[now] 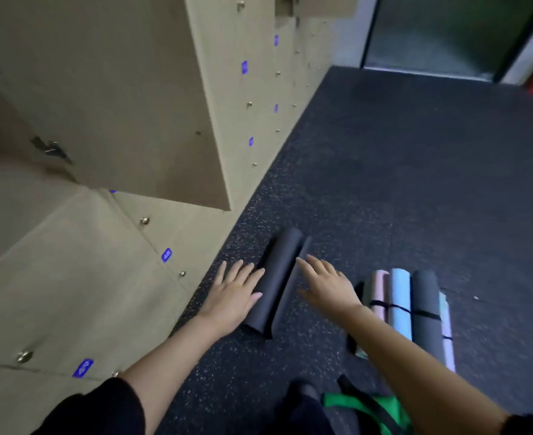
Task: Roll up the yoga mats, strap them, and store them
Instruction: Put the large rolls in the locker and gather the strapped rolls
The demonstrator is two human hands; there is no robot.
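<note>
A black yoga mat (pixel 276 277) lies rolled on the dark speckled floor, its loose end flap sticking out along its right side. My left hand (pixel 233 293) rests flat with straight fingers against the roll's left side. My right hand (pixel 324 285) hovers with spread fingers over the loose flap, just right of the roll. To the right lies a bundle of rolled mats (pixel 412 309), pink, light blue and black, with a thin black strap across them.
Beige wooden lockers (pixel 108 277) with brass knobs and blue number tags line the left; one locker door (pixel 127 98) stands open above the mat. A green bag (pixel 365 406) lies near my feet. A dark doorway (pixel 447 32) is at the far end.
</note>
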